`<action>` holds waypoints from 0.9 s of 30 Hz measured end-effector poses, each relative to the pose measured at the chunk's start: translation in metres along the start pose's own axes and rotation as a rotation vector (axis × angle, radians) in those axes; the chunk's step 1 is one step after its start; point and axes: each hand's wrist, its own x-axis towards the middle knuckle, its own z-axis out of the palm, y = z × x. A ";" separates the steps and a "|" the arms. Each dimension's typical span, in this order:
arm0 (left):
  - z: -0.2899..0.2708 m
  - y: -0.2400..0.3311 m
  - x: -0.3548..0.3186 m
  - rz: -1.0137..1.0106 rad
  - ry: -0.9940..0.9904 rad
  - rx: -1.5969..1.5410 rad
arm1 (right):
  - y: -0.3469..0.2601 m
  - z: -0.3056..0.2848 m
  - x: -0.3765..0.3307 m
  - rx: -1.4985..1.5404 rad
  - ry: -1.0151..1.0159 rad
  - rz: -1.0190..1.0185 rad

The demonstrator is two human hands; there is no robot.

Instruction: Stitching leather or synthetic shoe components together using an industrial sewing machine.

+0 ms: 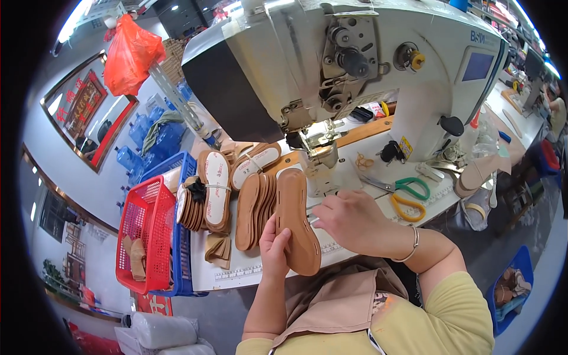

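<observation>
My left hand grips a tan shoe insole upright at the table's front edge, thumb on its face. Several slits run along the insole's edges. Close against its right side, my right hand is closed. A thin, light-coloured thing shows at its fingertips, too small to make out. To the left of the held insole stands a stack of similar tan insoles. Bundles of insoles with white faces lie further left, tied round the middle. The sewing machine's needle area is just beyond my hands.
A large sewing machine spans the table's back. Green-handled scissors and a yellow-orange handle lie at right. A red basket sits by a blue one at left. A blue bin stands low at right.
</observation>
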 end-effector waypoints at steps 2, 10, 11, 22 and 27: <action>-0.002 -0.001 -0.001 -0.006 0.007 0.007 | -0.001 0.002 0.001 -0.017 0.018 -0.059; -0.019 -0.032 0.005 -0.033 0.036 0.173 | 0.029 0.033 -0.020 0.009 0.085 0.065; -0.022 -0.036 0.004 0.013 0.061 0.168 | 0.037 0.041 -0.026 0.031 0.110 0.088; -0.036 -0.062 0.013 0.311 0.013 0.942 | 0.060 0.101 -0.094 -0.033 0.351 0.215; -0.039 -0.065 0.015 0.336 -0.024 1.110 | 0.063 0.109 -0.096 -0.036 0.327 0.248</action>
